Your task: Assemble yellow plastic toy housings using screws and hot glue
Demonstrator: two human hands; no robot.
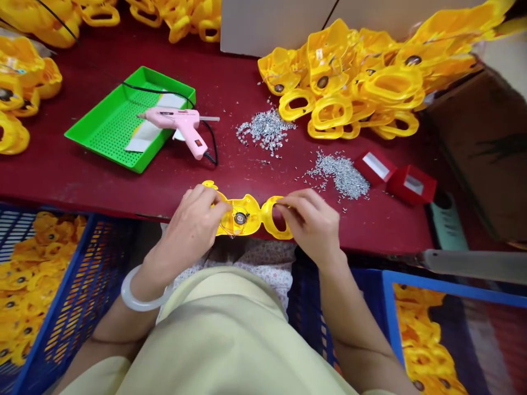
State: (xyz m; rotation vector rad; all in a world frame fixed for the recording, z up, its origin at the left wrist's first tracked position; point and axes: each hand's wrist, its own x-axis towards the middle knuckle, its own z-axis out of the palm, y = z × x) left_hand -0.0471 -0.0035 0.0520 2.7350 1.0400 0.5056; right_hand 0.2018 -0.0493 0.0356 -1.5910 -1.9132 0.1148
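The yellow plastic shell (251,215) is held over the near edge of the dark red table (82,175), just beyond the person's lap, lying flat with a small round metal part (240,218) showing in its middle and thin wires trailing beneath it. The left hand (193,225), a pale bangle (138,293) on its wrist, is curled closed over the shell's left end, fingers on top and covering that side. The right hand (313,225) pinches the upper rim of the oval loop at the shell's right end between thumb and forefinger, so the shell spans the gap between the two hands. Below the table edge, a blue crate (82,285) on the left and another (389,307) on the right hold more yellow pieces. Farther out on the table, just past the right hand, lies a heap of small silver screws (341,175) beside two little red boxes (395,175); a second screw heap (265,129) lies beyond it. To the left, a pink glue gun (181,123) rests on the rim of a green tray (102,131). At the far right a pile of yellow shells (362,82) is stacked.
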